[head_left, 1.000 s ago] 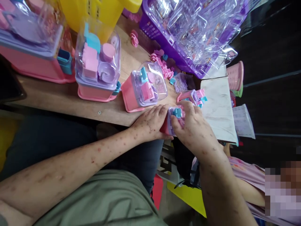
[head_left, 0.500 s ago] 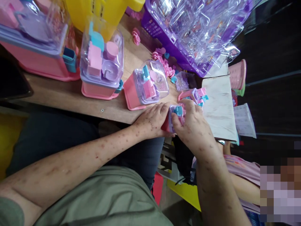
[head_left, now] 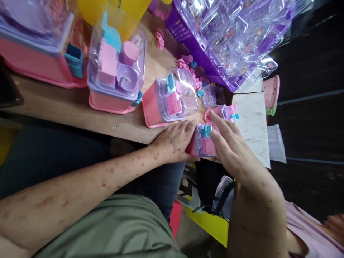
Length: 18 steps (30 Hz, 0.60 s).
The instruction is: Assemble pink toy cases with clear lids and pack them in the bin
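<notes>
A small toy box (head_left: 198, 141) with a pink base, a lilac rim and pink and teal toy pieces on top lies tilted at the table's edge. My left hand (head_left: 176, 141) is wrapped round its pink base, thumb underneath. Over its far right side, my right hand (head_left: 232, 147) has its fingers stretched out and holds nothing; whether the fingertips touch the box's top I cannot tell. Just beyond lies a pink and lilac toy piece (head_left: 221, 111) with teal parts. To the left stands a larger toy box (head_left: 153, 104) with a clear domed lid.
Two bigger pink and lilac boxes (head_left: 110, 102) (head_left: 40, 68) stand further left, before a yellow bin (head_left: 115, 14). A purple basket (head_left: 200, 46) of clear plastic packs stands at the back. Loose pink pieces (head_left: 197, 83) and a white pad (head_left: 248, 125) lie nearby. Another person's sleeve (head_left: 309, 222) is at lower right.
My right hand has drawn back to the right from the small box, its fingers straightening and uncovering more of the top. My left hand keeps its hold. The view has shifted slightly.
</notes>
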### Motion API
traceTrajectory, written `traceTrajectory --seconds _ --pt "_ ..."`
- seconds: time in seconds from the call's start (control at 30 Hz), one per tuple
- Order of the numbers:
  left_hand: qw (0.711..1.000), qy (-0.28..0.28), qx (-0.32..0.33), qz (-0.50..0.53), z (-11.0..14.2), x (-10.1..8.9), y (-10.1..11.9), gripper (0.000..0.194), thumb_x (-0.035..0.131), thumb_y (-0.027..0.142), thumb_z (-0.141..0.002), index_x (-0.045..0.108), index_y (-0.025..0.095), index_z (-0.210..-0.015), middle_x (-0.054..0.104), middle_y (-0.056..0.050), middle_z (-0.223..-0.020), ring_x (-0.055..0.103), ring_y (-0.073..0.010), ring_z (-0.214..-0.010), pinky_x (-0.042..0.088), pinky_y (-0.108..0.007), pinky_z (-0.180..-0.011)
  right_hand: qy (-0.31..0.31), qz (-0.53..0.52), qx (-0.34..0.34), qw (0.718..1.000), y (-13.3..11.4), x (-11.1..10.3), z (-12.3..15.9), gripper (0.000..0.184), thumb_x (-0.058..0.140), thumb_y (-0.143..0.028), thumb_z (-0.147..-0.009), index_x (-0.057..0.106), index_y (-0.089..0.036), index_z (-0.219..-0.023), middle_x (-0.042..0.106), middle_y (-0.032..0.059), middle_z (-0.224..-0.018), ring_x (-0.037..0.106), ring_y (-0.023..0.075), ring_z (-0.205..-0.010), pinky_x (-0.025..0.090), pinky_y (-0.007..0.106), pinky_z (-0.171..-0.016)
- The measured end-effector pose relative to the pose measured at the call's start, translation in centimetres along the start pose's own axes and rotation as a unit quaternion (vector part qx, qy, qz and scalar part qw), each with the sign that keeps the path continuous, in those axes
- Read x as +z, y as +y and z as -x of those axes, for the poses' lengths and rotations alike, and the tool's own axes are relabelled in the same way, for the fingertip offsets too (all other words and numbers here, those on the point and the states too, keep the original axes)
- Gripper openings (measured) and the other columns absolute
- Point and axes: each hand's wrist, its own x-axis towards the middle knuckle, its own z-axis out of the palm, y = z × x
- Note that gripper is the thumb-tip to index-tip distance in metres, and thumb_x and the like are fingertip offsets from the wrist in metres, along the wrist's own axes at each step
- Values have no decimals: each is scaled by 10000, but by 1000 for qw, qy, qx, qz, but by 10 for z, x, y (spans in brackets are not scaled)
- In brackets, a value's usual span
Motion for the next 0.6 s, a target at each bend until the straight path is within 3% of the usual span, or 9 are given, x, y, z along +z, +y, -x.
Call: traceTrajectory --seconds 0.2,0.4,0.6 --pt "1000 -9 -9 6 -2 -2 0 1123 984 595 -781 333 142 -1576 560 -259 -1594 544 -431 -1529 454 -582 -1274 19 -17 -62 998 1 -3 8 684 585 -482 -1102 401 -264 -1723 482 183 -1681 435 378 -1596 361 656 -1325" --pt "1000 -10 -2 12 -1 -3 0 1039 945 508 -819 325 159 -1575 538 -250 -1613 530 -432 -1545 446 -584 -1283 4 -7 -61 998 13 5 4 632 622 -451 -1041 444 -247 -1612 572 188 -1547 545 388 -1468 452 629 -1250" --pt "1000 2 -1 13 0 0 -1 1081 967 533 -806 315 157 -1581 531 -261 -1620 519 -441 -1553 440 -596 -1286 31 16 -48 998 3 12 4 593 600 -363 -984 453 -255 -1549 568 179 -1479 560 378 -1408 462 626 -1231"
